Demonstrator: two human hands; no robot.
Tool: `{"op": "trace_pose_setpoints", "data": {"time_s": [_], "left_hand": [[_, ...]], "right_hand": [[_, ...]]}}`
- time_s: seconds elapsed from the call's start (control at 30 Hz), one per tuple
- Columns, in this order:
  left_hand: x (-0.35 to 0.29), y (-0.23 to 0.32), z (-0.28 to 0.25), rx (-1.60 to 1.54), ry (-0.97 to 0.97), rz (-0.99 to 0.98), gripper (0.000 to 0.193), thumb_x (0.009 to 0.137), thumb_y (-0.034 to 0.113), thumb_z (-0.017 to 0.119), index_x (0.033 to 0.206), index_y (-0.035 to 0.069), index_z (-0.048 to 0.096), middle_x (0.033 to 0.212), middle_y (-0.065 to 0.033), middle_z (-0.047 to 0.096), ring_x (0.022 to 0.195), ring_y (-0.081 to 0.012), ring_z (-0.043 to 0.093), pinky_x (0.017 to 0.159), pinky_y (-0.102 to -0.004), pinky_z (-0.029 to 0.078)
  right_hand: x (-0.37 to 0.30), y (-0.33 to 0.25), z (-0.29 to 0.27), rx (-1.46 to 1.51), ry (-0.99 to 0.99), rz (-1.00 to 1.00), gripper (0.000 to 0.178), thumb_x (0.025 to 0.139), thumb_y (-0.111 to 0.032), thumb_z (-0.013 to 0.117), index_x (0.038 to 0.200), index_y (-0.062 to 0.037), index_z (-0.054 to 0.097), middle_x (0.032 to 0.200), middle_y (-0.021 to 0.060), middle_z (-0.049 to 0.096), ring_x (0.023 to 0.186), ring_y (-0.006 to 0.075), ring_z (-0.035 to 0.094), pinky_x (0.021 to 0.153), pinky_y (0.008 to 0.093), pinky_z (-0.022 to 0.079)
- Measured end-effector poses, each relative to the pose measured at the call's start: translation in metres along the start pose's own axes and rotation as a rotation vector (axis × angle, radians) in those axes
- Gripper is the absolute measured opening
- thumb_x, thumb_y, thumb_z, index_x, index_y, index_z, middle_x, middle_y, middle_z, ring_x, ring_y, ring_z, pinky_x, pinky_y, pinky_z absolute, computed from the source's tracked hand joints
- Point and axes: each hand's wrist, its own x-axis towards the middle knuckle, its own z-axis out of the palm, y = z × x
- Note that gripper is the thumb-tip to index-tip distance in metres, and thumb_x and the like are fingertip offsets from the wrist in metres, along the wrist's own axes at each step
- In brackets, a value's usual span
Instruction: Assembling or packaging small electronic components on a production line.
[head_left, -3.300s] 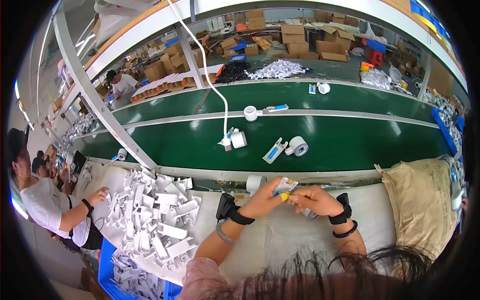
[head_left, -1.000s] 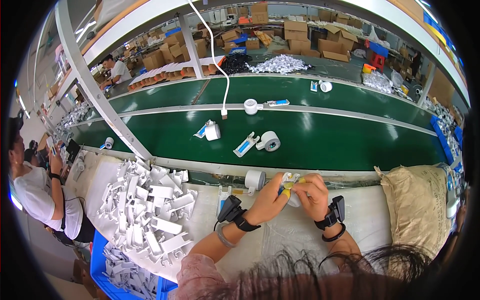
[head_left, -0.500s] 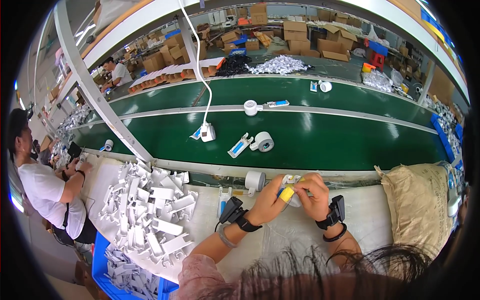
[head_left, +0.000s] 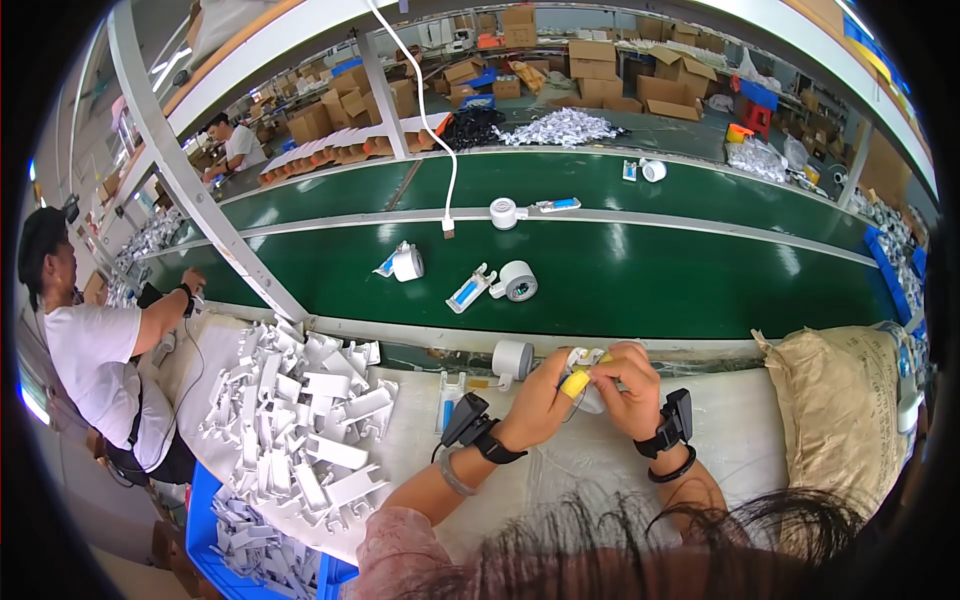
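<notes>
Over the worktable, my left hand (head_left: 538,408) is closed around a small white plastic part (head_left: 584,357), mostly hidden by the fingers. Yellow wrapping covers my left thumb tip, and a bit of yellow shows on another fingertip. My right hand (head_left: 628,392) pinches close against that thumb; what its fingertips hold is too small to make out. A thin dark wire and something pale and see-through show below the fingers. Left of my hands, a white round lamp head (head_left: 513,360) rests at the table's far edge, beside a white bracket with a blue insert (head_left: 450,402).
A heap of white plastic brackets (head_left: 300,420) lies at left, above a blue bin (head_left: 205,520) holding more. A brown sack (head_left: 835,420) stands at right. Lamp heads (head_left: 517,281) sit on the green conveyor (head_left: 640,285). A white cable (head_left: 452,190) hangs over it. A co-worker (head_left: 100,350) stands at left.
The lamp heads on the near belt have shifted slightly left. The hanging cable's end appears farther right. The co-worker at left now reaches out toward the belt. My hands have barely moved.
</notes>
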Motion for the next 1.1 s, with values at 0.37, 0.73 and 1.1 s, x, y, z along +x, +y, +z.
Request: {"op": "trace_pose_setpoints", "data": {"time_s": [0.37,0.73,1.1], "left_hand": [[0.001,-0.009,-0.001,0.191,0.134,0.146,0.023,0.091,0.012,0.053,0.111,0.001,0.056,0.078,-0.0147,0.059,0.069,-0.0278,0.059,0.062,-0.0371,0.045],[0.005,-0.039,0.004,0.097,-0.031,0.018,0.049,0.092,0.006,0.056,0.137,0.002,0.037,0.131,-0.0194,0.043,0.108,-0.0261,0.055,0.082,-0.0345,0.050],[0.024,-0.030,-0.025,0.283,-0.121,0.007,0.045,0.085,0.003,0.063,0.128,0.006,0.050,0.127,-0.0141,0.046,0.114,-0.0258,0.052,0.086,-0.0314,0.048]], "right_hand": [[-0.009,-0.005,0.015,-0.104,0.072,-0.008,0.017,0.073,0.004,0.072,0.084,-0.0053,0.064,0.082,0.0098,0.061,0.085,0.0316,0.058,0.077,0.0411,0.047],[-0.020,0.089,-0.020,0.178,0.418,0.509,0.007,0.090,-0.001,0.061,0.097,0.0001,0.060,0.092,0.0083,0.062,0.084,0.0147,0.062,0.072,0.0316,0.051],[-0.033,0.064,0.020,-0.235,-0.183,0.189,0.047,0.080,-0.010,0.070,0.124,-0.0025,0.053,0.121,0.0183,0.054,0.112,0.0362,0.052,0.094,0.0434,0.043]]}}
